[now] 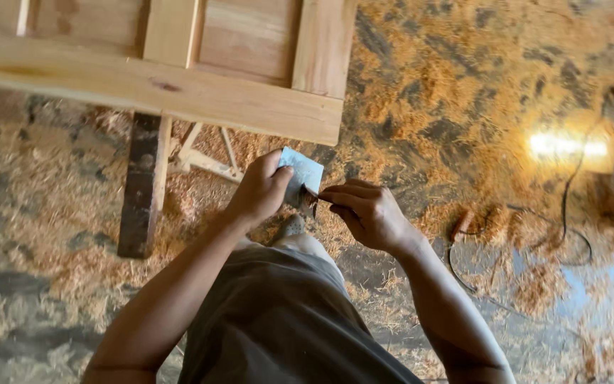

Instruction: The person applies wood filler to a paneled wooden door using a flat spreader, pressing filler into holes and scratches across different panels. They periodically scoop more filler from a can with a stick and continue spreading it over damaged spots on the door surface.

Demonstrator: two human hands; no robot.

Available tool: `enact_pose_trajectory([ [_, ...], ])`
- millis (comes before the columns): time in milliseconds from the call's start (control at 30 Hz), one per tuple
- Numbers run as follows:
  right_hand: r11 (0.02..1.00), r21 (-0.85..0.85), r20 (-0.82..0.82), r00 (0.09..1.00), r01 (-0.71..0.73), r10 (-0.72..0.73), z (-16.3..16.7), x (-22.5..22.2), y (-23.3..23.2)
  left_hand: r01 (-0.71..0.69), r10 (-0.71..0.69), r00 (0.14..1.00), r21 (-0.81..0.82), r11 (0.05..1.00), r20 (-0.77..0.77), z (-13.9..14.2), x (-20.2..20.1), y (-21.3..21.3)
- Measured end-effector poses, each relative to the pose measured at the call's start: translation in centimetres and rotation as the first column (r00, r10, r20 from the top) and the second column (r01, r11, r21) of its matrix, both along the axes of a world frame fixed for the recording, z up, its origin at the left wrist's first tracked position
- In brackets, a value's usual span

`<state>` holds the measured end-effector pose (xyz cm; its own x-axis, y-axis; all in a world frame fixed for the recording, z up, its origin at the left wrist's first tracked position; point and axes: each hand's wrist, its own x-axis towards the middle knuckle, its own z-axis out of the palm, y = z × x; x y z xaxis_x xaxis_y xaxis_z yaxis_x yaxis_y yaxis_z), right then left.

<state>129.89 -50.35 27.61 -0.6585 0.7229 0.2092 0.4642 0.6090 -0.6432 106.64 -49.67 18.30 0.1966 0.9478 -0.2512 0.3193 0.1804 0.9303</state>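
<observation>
My left hand (pixel 259 190) grips a pale blue-grey sheet, stiff like a piece of sandpaper (pixel 302 173), holding it up by its lower left edge. My right hand (pixel 366 212) is closed with its fingertips pinching a small dark thing at the sheet's lower right corner; what that thing is cannot be made out. Both hands meet just below the corner of a pale wooden panelled frame (pixel 179 85), which fills the upper left of the view.
The floor (pixel 463 85) is covered in orange-brown wood shavings. A dark wooden leg (pixel 140 185) and a light trestle (pixel 204 160) stand under the frame. A black cable (pixel 570 206) loops on the floor at right, near a bright patch of light (pixel 566 147).
</observation>
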Motion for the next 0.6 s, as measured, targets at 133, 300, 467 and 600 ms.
enact_pose_trajectory([
  [133, 0.971, -0.019, -0.049, 0.97, -0.238, 0.236, -1.5, 1.6, 2.3, -0.248, 0.274, 0.96, -0.291, 0.924, 0.052, 0.7, 0.7, -0.6],
  [300, 0.955, 0.061, -0.168, 0.94, -0.291, 0.297, -1.0, 2.6, 5.1, -0.543, 0.569, 0.772, -0.171, 0.822, 0.285, 3.2, -0.4, 0.6],
  [467, 0.94, 0.305, -0.322, 0.946, 0.151, -0.048, -2.0, -2.6, 3.2, -0.54, 0.709, 0.499, -0.461, 0.704, 0.498, 4.2, 0.2, -0.5],
  [600, 0.859, 0.452, -0.283, 0.952, 0.24, -0.117, -4.0, -5.6, 1.5, -0.574, 0.843, 0.237, -0.63, 0.522, 0.483, 3.4, -1.1, -0.5],
])
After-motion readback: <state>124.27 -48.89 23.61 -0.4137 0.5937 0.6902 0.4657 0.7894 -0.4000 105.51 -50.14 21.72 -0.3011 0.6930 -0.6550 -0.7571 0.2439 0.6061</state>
